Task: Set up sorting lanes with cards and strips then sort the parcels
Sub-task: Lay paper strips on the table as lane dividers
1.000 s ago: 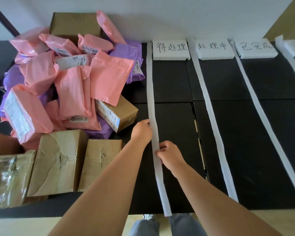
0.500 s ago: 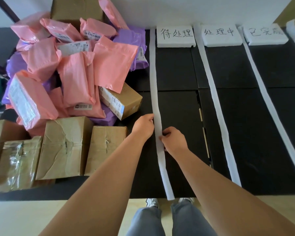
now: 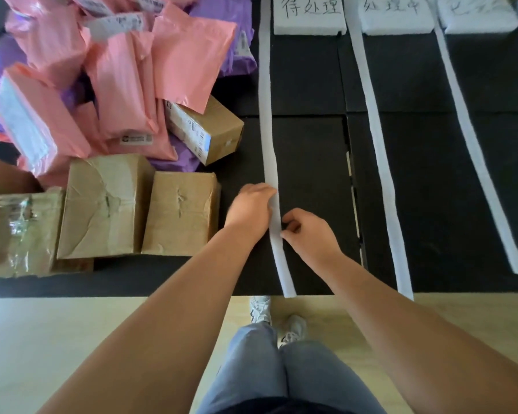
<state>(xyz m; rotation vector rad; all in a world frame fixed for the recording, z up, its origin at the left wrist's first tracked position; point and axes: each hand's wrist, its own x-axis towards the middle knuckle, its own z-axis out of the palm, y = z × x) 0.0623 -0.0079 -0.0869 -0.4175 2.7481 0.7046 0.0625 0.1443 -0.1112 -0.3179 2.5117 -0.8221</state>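
Observation:
The leftmost white strip (image 3: 265,85) runs down the black mat (image 3: 311,85) from the far cards to the near edge. My left hand (image 3: 250,207) sits at the strip's left edge with its fingers curled onto it. My right hand (image 3: 308,234) pinches the strip's right edge just nearer to me. Two more white strips (image 3: 374,144) (image 3: 473,144) lie to the right. Three white cards (image 3: 308,16) (image 3: 396,16) (image 3: 479,16) with handwritten characters head the lanes. Pink parcels (image 3: 117,70) and purple parcels (image 3: 228,40) are heaped at the left.
Brown cardboard boxes (image 3: 105,204) (image 3: 180,213) stand at the mat's near left, and a small labelled box (image 3: 204,130) lies tilted beside the pile. A wooden floor (image 3: 72,339) lies below the mat's edge, with my legs and shoes (image 3: 260,309) on it.
Both hands have slid along the leftmost strip towards me, staying at its edges. The view has tilted down, so the cards now sit at the top edge.

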